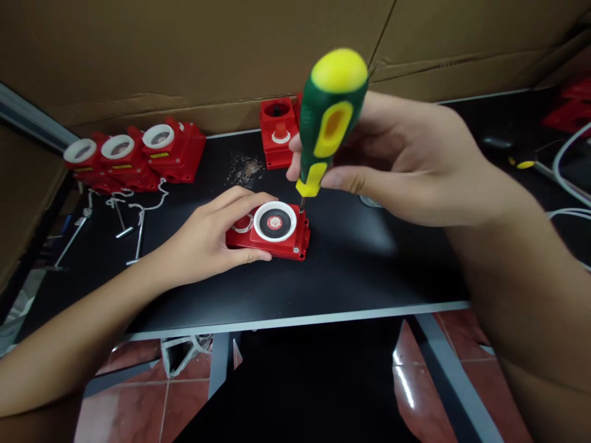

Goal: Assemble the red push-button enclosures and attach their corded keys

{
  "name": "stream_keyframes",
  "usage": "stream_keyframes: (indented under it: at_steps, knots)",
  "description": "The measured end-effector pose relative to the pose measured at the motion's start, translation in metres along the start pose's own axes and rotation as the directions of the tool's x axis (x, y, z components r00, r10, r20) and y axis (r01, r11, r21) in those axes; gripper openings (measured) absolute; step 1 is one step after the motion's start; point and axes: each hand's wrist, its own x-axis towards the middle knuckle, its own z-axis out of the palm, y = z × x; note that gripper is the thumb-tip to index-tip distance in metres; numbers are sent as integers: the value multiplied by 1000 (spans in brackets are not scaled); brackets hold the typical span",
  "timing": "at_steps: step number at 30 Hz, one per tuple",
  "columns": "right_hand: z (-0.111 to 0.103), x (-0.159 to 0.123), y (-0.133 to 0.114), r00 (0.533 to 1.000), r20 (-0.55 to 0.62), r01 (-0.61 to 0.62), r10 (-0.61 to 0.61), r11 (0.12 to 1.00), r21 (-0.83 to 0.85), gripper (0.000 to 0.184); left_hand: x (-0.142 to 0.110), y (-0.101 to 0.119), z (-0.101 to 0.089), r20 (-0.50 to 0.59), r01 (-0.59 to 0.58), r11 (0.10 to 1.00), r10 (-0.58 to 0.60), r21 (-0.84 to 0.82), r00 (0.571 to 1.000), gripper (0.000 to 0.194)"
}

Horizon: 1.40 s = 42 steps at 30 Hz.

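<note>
Three red units (129,169) stand at the far left, corded T-bars (141,237) before them. The left hand (219,231) is clasped round the left end of a red box (284,247), its long axis running left to right on the surface (277,292). Behind lie crumbs (247,169) and another unit (276,151), partly hidden. The screwdriver (330,120) stands nearly upright, tip at the box's far right corner, gripped by the right hand (406,157). A cable (559,163) loops well right.
</note>
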Motion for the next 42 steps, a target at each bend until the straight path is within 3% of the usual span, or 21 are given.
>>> stream_keyframes:
  at_steps: [5, 10, 15, 19, 25, 33, 38, 42]
  knots:
    - [11, 1, 2, 999, -6, -53, 53, 998, -25, 28, -1, 0, 2, -13, -43, 999, 43, -8, 999, 79]
    - [20, 4, 8, 994, -97, -47, 41, 997, -54, 46, -3, 0, 4, -9, -48, 999, 48, 16, 999, 74]
    - [29, 5, 15, 984, -176, -7, -15, 992, -123, 41, -3, 4, 6, -12, -57, 998, 57, 37, 998, 72]
    - [31, 7, 14, 981, -194, -18, 13, 1000, -26, 42, -3, 6, 6, 1, -51, 998, 51, 40, 999, 67]
    - [18, 4, -5, 992, -99, -56, 78, 977, 205, 23, -2, 3, 7, 12, -37, 999, 36, 27, 999, 72]
    - [5, 4, -5, 990, 26, -143, 140, 960, 243, 30, -5, 9, 6, 4, -39, 998, 39, 57, 999, 71]
    - [10, 8, -1, 990, -55, -111, 127, 967, 229, 32, -4, 12, 6, 14, -16, 999, 16, 48, 1000, 70]
    - [19, 9, 3, 980, -117, -126, 159, 960, 251, 50, -6, 11, 6, 22, -14, 997, 12, 75, 1000, 70]
